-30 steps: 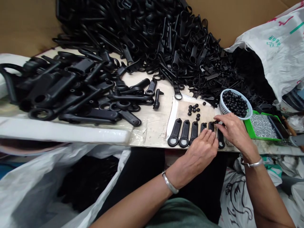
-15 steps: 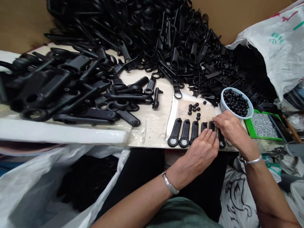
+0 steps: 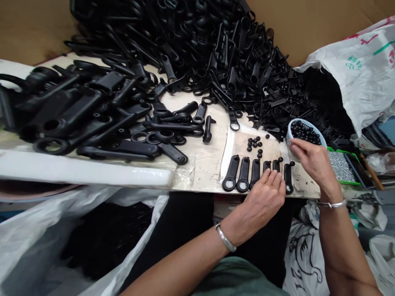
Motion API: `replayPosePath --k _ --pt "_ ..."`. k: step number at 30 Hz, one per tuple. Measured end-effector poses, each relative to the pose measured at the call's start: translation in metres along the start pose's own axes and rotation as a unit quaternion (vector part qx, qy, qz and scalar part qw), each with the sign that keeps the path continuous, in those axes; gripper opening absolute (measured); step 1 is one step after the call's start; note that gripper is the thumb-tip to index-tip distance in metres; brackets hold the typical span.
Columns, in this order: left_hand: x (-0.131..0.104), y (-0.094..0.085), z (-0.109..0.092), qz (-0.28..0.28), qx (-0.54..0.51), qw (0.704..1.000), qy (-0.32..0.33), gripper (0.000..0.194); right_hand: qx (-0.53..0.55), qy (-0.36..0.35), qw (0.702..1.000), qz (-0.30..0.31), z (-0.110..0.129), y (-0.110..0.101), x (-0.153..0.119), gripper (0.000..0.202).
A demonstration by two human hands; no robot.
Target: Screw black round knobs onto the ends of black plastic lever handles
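Observation:
Several black plastic crank handles (image 3: 243,174) stand in a row along the table's front edge, ring ends toward me. My left hand (image 3: 265,197) lies across the right part of the row, fingers stretched out flat over the lower ends of some handles and hiding them. Small black balls sit at the top ends of two handles on the right, one on the rightmost handle (image 3: 288,179). Above the row lies a cluster of small black balls (image 3: 254,143). My right hand (image 3: 316,166) hovers beside a light blue basket (image 3: 324,142) full of such balls, fingers extended, apparently with nothing in them.
A large heap of black plastic parts (image 3: 173,45) covers the back of the table, with more handles (image 3: 92,107) at left. Right of the basket are a green tray (image 3: 348,182) of small metal pieces and a dark phone-like slab (image 3: 356,168). A white sack (image 3: 123,246) holding dark parts hangs below.
My right hand has moved off the top of a handle, rightward and toward the basket. A ball now shows at that handle's top. My left hand stays on the row.

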State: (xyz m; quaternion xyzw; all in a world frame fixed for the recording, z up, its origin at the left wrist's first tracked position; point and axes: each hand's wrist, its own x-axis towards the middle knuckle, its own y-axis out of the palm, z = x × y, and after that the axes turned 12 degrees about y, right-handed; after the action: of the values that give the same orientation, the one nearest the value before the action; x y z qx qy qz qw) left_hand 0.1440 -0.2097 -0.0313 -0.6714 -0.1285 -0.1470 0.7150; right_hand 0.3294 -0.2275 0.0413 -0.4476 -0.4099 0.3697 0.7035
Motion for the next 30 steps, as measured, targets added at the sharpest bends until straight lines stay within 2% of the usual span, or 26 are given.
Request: replayPosePath --k 3,9,14,19,22,25,30 --pt "-0.002 -0.001 -0.001 -0.012 0.001 1.000 0.000 0.040 0.004 0.010 1.000 -0.017 0.010 0.002 0.018 0.026" --pt "-0.014 0.000 -0.001 -0.055 0.032 0.998 -0.024 0.037 -0.103 0.002 0.993 0.062 0.028 0.034 0.054 0.030" --pt "-0.019 0.005 -0.001 -0.059 0.051 0.997 -0.024 0.033 -0.160 0.011 0.983 0.091 0.030 0.058 0.068 0.023" --pt "-0.020 0.005 0.000 -0.064 0.045 0.996 -0.031 0.033 -0.153 0.004 0.983 0.103 0.031 0.055 0.067 0.020" --pt "-0.021 0.008 -0.002 -0.074 0.044 0.995 -0.047 0.032 -0.097 -0.004 0.991 0.089 0.030 0.041 0.055 0.024" --pt "-0.021 0.014 -0.003 -0.083 0.046 0.994 -0.063 0.030 0.026 -0.009 0.998 0.060 0.028 0.029 0.036 0.025" --pt "-0.022 0.021 -0.005 -0.091 0.050 0.992 -0.072 0.027 0.212 0.015 0.976 0.052 0.022 0.022 0.002 0.021"
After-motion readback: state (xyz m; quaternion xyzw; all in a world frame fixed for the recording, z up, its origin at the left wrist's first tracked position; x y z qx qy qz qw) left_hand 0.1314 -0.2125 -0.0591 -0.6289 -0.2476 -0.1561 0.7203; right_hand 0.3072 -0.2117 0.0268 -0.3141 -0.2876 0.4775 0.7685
